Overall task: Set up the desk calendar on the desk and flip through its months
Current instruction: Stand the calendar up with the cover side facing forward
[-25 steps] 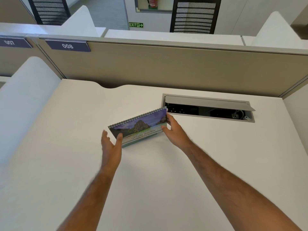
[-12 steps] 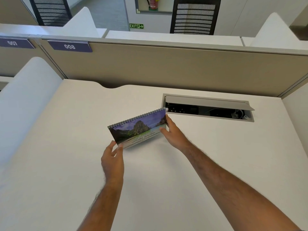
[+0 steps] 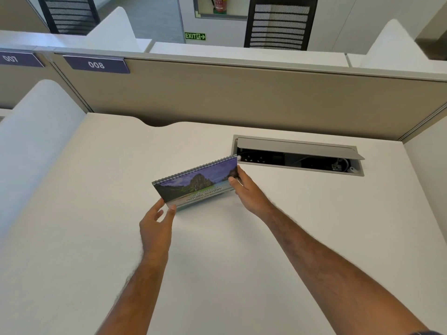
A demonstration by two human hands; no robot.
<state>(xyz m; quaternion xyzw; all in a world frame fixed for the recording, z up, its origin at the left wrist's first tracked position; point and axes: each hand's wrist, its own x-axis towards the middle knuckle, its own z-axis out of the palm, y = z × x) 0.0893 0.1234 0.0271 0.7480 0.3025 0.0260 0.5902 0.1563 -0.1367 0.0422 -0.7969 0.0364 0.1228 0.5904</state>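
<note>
The spiral-bound desk calendar (image 3: pixel 198 183) stands on the white desk (image 3: pixel 96 238), its cover showing a cliff-and-sea picture with the words "Natural Scenery". The spiral runs along the top edge. My right hand (image 3: pixel 246 192) grips the calendar's right end, thumb on the front of the cover. My left hand (image 3: pixel 157 224) pinches the lower left corner of the cover between thumb and fingers. The calendar's back side and base are hidden behind the cover.
An open grey cable hatch (image 3: pixel 297 154) with sockets and wires sits just behind and right of the calendar. A beige partition (image 3: pixel 242 97) labelled 008 closes the desk's far side. White side dividers (image 3: pixel 31 141) flank the desk.
My left hand slid down from beside the calendar's left edge and now pinches its lower left corner. The calendar has tipped a little more upright; my right hand stayed at the right end.
</note>
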